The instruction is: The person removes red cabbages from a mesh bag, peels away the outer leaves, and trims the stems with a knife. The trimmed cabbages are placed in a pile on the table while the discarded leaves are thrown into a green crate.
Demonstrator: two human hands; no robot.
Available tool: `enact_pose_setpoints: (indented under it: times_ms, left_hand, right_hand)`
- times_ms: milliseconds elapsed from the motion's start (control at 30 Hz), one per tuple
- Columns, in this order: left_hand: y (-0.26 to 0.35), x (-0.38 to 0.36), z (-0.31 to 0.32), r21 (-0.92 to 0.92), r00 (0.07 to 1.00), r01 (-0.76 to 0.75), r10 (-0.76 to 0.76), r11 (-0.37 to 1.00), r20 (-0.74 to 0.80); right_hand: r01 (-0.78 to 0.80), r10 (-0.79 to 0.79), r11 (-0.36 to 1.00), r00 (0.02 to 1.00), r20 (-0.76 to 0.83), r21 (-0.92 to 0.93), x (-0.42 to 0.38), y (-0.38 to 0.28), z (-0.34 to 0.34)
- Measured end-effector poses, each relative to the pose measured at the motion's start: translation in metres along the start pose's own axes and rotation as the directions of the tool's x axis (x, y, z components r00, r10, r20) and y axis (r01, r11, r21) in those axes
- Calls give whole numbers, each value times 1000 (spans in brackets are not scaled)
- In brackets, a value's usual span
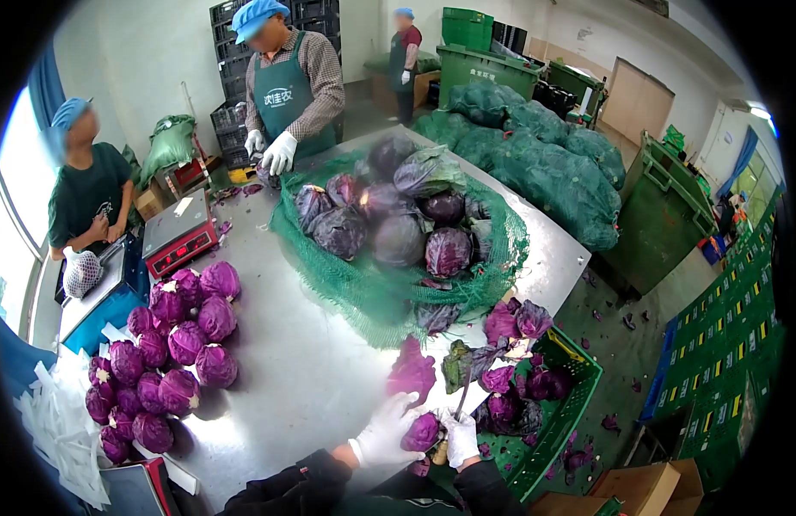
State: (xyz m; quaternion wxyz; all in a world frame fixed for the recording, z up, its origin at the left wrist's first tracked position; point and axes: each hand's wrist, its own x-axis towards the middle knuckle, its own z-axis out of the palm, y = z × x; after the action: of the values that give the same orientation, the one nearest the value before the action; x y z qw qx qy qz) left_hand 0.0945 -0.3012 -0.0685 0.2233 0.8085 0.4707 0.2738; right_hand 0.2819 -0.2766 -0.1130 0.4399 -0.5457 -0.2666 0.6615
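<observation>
My left hand (386, 432), in a white glove, is closed around the side of a small red cabbage (421, 432) at the near edge of the metal table. Close on its right is my right hand (461, 439), also gloved, with its fingers wrapped round a knife (463, 402) whose thin blade points away from me. The knife's handle is mostly hidden. Loose purple leaves (412, 371) lie just beyond my hands. To the right, a green crate (578, 353) holds leaves and cabbage pieces. A green mesh sack (363, 297) lies open on the table, full of untrimmed cabbages (398, 239).
Trimmed red cabbages (187, 342) are piled at left, beside a red scale (179, 236). A co-worker in an apron (282, 99) handles a cabbage across the table; another person (92, 185) is at far left. Full mesh sacks (544, 163) and green bins (660, 215) stand behind.
</observation>
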Motion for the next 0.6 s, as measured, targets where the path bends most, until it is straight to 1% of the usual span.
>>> enact_pose_setpoints:
  times_ms: [100, 200, 300, 600]
  left_hand:
    - [0, 0, 1, -6, 1000, 2, -2, 1000, -3]
    - [1, -1, 1, -3, 1000, 12, -12, 1000, 3]
    - [2, 0, -1, 32, 1000, -12, 13, 999, -7]
    - [2, -1, 2, 49, 1000, -6, 6, 999, 4]
  right_hand:
    - [5, -5, 1000, 1000, 2, 3, 1, 2, -1]
    - [-20, 20, 999, 1000, -2, -32, 0, -1, -1]
    - [-9, 9, 1000, 1000, -1, -25, 2, 2, -2]
    - [4, -4, 999, 1000, 3, -33, 3, 6, -3]
